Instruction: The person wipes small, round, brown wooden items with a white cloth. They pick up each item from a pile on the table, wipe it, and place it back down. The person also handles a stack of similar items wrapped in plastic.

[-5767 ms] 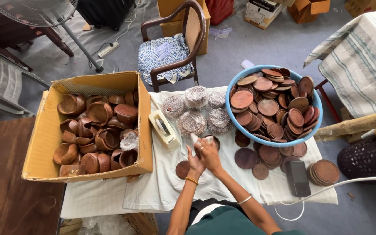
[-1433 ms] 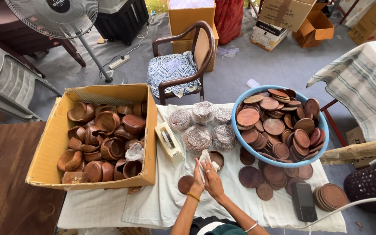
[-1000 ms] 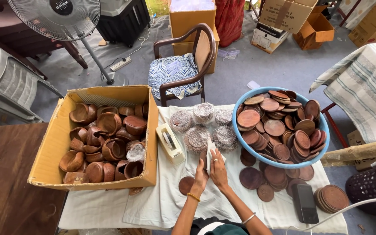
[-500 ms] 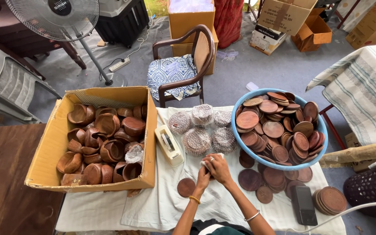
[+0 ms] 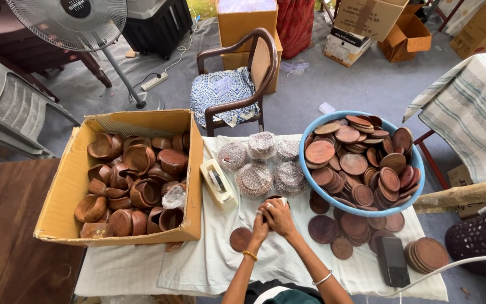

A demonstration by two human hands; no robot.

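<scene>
My left hand (image 5: pixel 260 227) and my right hand (image 5: pixel 277 214) are pressed together over a small round wooden bowl (image 5: pixel 275 199), with a bit of white cloth (image 5: pixel 283 200) showing between the fingers. Both hands grip the bowl just above the white tablecloth (image 5: pixel 209 253). A single flat wooden lid (image 5: pixel 241 238) lies on the cloth just left of my left wrist. Several bubble-wrapped round bundles (image 5: pixel 255 178) sit right behind my hands. Much of the bowl is hidden by my fingers.
A cardboard box (image 5: pixel 63 186) of wooden bowls stands at the left, a cream tape dispenser (image 5: pixel 217 184) beside it. A blue basin (image 5: pixel 406 200) heaped with wooden lids is at the right, with loose lids (image 5: pixel 323 228), a stack (image 5: pixel 427 254) and a dark phone (image 5: pixel 392 260). A chair (image 5: pixel 237 84) stands behind.
The white cloth, earlier held up loose above the bowl, is now bunched inside my closed hands. My hands have drawn together and dropped slightly toward me.
</scene>
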